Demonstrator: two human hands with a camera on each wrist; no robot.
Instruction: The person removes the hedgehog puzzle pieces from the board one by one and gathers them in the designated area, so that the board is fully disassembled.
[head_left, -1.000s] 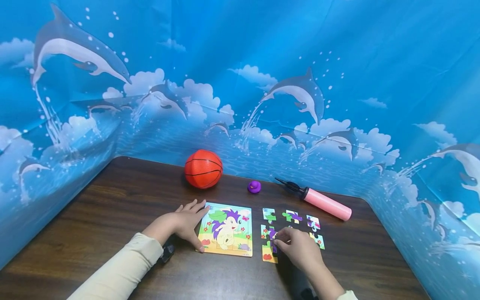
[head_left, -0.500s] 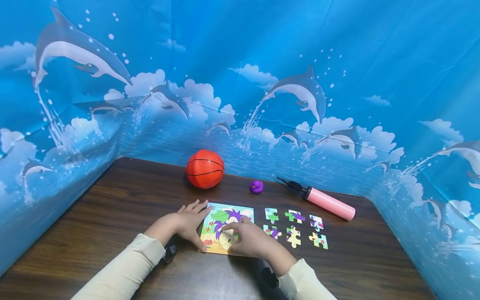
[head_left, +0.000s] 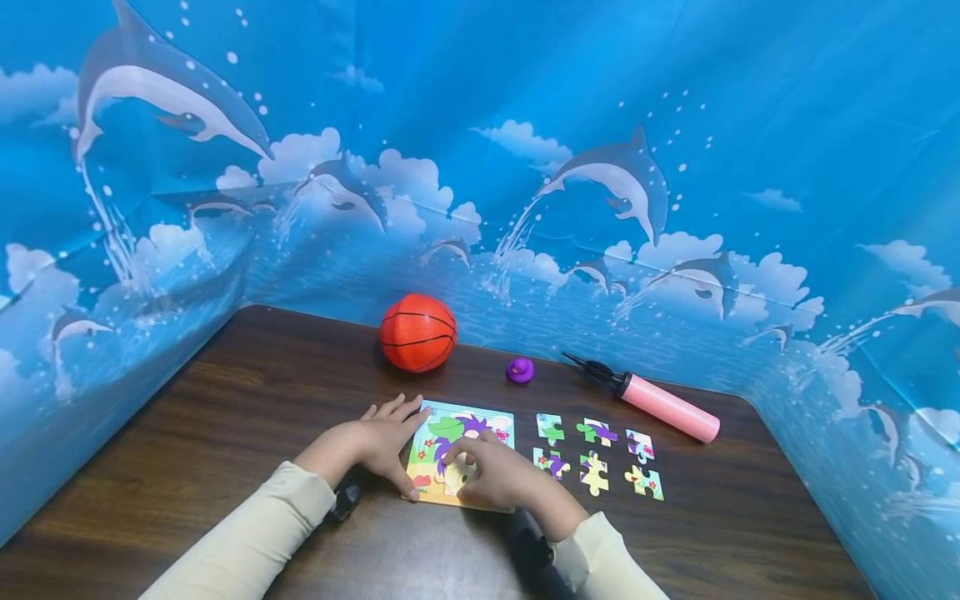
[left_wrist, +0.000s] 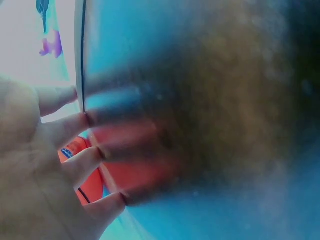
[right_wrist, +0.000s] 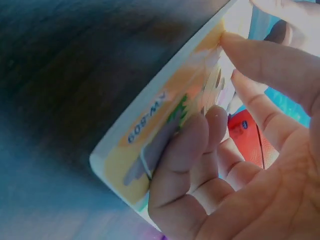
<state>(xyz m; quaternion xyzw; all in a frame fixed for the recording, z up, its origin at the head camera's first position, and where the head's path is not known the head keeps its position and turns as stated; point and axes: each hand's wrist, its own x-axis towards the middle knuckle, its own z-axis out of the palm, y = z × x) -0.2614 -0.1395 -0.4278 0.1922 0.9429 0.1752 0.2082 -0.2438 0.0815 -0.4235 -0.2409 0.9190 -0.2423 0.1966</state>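
A square picture puzzle board (head_left: 480, 410) lies on the table, printed with a purple-haired hedgehog. My left hand (head_left: 378, 446) rests at its left edge, fingers spread, thumb at the lower left corner. Over the lower left part of the board, my right hand (head_left: 495, 475) bends thumb and forefinger around a puzzle piece that the fingers mostly hide. In the right wrist view, the right hand (right_wrist: 270, 165) has its thumb tip low on the board (right_wrist: 112, 162), other fingers curled close above it. The left wrist view shows the left hand (left_wrist: 35, 170) with fingers apart.
Two rows of loose puzzle pieces (head_left: 595, 473) lie right of the board. Behind stand an orange-red toy basketball (head_left: 417, 332) and a purple rubber duck (head_left: 520, 370). A pink hand pump (head_left: 671, 408) lies at the back right. A dolphin-print curtain (head_left: 420, 125) encloses the table.
My right hand has moved left from the loose pieces onto the board, and the lowest left piece is gone from its spot. The left hand stays at the board's edge.
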